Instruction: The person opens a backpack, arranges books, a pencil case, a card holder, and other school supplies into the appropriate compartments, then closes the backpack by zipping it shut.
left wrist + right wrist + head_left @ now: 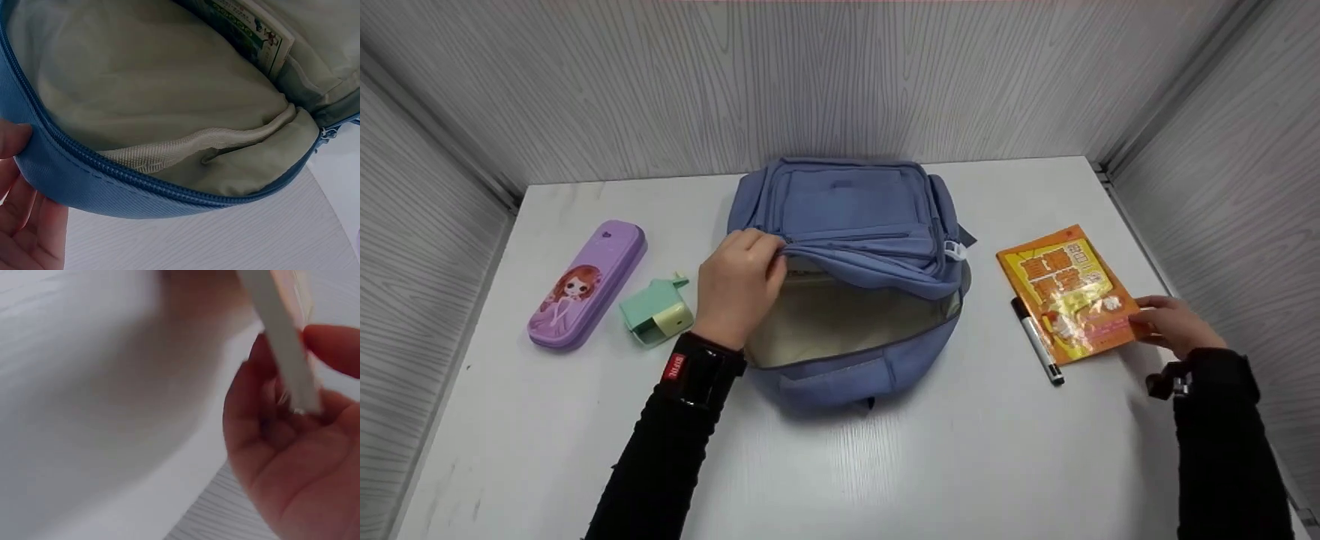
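Observation:
A blue backpack lies on the white table with its main pocket unzipped. My left hand pinches the upper edge of the opening and lifts it. In the left wrist view, the zipper edge runs past my fingers, and a booklet with a green cover shows inside the beige lining. Over on the right, my right hand grips the near right corner of an orange and yellow booklet. The right wrist view shows its pages edge-on between thumb and fingers.
A marker with a black cap lies beside the orange booklet. Left of the backpack are a mint-green pencil sharpener shaped like a small house and a purple pencil case. Grey wood-grain panels stand around the table.

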The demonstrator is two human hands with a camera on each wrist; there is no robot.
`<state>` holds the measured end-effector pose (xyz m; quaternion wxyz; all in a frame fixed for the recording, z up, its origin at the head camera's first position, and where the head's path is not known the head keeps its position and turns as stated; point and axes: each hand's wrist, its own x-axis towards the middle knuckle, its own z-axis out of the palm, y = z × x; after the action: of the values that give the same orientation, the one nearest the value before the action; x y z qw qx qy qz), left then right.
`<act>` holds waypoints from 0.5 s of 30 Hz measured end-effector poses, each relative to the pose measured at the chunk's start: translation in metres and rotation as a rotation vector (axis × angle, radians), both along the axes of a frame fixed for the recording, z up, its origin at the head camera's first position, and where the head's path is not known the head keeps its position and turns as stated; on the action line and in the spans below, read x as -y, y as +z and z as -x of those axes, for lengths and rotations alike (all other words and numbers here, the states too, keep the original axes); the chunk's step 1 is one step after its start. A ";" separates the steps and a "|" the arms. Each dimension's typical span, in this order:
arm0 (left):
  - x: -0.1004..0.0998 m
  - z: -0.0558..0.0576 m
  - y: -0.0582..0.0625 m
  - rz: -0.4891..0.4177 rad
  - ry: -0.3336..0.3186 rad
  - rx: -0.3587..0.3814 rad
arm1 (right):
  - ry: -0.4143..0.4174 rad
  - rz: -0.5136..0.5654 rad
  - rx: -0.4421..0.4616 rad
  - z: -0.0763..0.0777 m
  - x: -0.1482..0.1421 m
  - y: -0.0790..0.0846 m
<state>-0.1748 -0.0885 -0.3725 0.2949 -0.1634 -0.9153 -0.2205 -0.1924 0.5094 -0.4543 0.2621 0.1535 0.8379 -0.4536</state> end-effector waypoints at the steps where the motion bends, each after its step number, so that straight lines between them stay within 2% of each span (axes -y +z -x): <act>1: 0.000 0.001 0.002 -0.003 0.002 0.003 | 0.023 -0.012 -0.013 -0.002 -0.001 0.002; 8: -0.003 0.009 0.011 -0.024 0.029 0.009 | 0.189 -0.236 -0.142 -0.010 0.011 0.026; 12: -0.006 0.015 0.020 -0.046 0.043 0.024 | 0.176 -0.266 -0.190 -0.012 0.018 0.039; 15: -0.008 0.021 0.027 -0.074 0.048 0.061 | 0.096 -0.220 -0.274 -0.016 0.020 0.047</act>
<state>-0.1956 -0.0809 -0.3454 0.2779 -0.1236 -0.9187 -0.2520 -0.1762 0.4891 -0.4074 0.1486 0.0781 0.9166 -0.3628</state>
